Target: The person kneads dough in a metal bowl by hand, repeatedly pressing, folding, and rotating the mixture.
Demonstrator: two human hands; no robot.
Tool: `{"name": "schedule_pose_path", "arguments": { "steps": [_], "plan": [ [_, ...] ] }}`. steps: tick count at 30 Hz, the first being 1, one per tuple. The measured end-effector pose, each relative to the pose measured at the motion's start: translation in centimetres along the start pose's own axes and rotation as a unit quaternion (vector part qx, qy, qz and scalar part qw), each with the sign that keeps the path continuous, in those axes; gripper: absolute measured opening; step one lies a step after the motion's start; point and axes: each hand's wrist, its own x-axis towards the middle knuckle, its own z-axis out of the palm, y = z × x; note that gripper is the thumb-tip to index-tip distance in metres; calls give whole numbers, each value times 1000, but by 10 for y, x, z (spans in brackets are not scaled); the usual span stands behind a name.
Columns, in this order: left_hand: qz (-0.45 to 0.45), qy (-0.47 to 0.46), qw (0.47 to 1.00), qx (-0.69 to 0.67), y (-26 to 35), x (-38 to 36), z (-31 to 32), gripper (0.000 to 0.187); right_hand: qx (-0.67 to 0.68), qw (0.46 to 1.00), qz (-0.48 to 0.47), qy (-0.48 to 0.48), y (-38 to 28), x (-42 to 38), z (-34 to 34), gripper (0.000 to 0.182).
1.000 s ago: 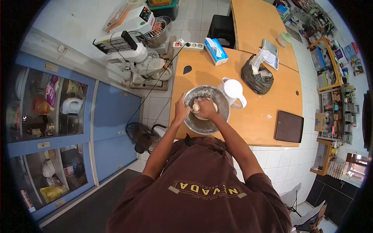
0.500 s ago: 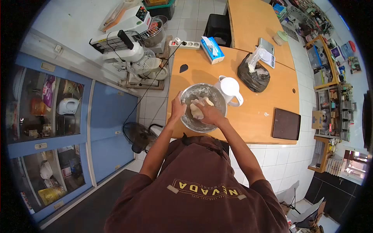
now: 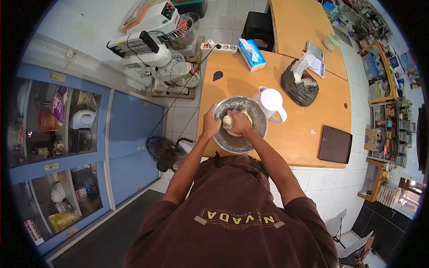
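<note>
A metal mixing bowl with a floury inner wall sits at the near edge of the wooden table. My left hand is closed on the bowl's left rim. Inside the bowl, my right hand is wrapped round a lump of pale dough; part of the dough bulges out at the left of the fist, and more shows beneath and behind the hand. A white pitcher with a lid and handle stands right beside the bowl.
On the table are a tissue box, a black plastic bag, a scale and a dark tray. A power strip lies at the back edge. Mixers and a fan stand left.
My right hand has gone from spread fingers pressing on the dough to a fist gripping it. My left hand keeps hold of the rim. The whole view has shifted slightly.
</note>
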Motion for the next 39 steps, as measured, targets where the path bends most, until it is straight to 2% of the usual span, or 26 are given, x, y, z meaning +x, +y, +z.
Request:
{"name": "schedule_pose_path", "arguments": {
  "steps": [6,10,12,15,18,21,24,27,28,30,33,36,39],
  "plan": [
    [-13,18,1000,15,-9,0,7,51,62,997,53,10,0,7,4,54],
    [33,33,999,9,-10,0,6,57,81,995,43,24,9,4,8,60],
    [20,25,999,14,-7,-1,5,58,86,995,26,37,11,-1,4,62],
    [12,10,1000,4,-1,-1,1,58,97,995,15,19,13,-9,-2,68],
    [24,7,1000,7,-4,1,2,58,105,994,-9,-38,9,-21,-19,72],
    [32,16,999,11,-1,0,2,57,62,995,-20,-76,-8,-38,-41,75],
    [3,7,1000,9,8,-3,-1,54,69,997,-14,-36,-38,-49,-69,75],
    [5,8,1000,1,1,0,1,53,69,994,-82,27,-36,-50,-63,70],
    [15,12,1000,-3,-5,1,3,53,185,982,-28,-16,-37,-50,-65,69],
    [20,19,1000,6,-12,2,6,54,406,905,77,-101,-43,-50,-68,67],
    [22,17,1000,7,-12,-1,5,55,442,896,36,19,-36,-50,-47,65],
    [16,9,1000,-5,-9,-2,1,55,404,912,70,24,-37,-43,-58,61],
    [11,14,1000,-10,-11,-1,4,55,398,896,162,-113,-33,-41,-66,68]
  ]
}}
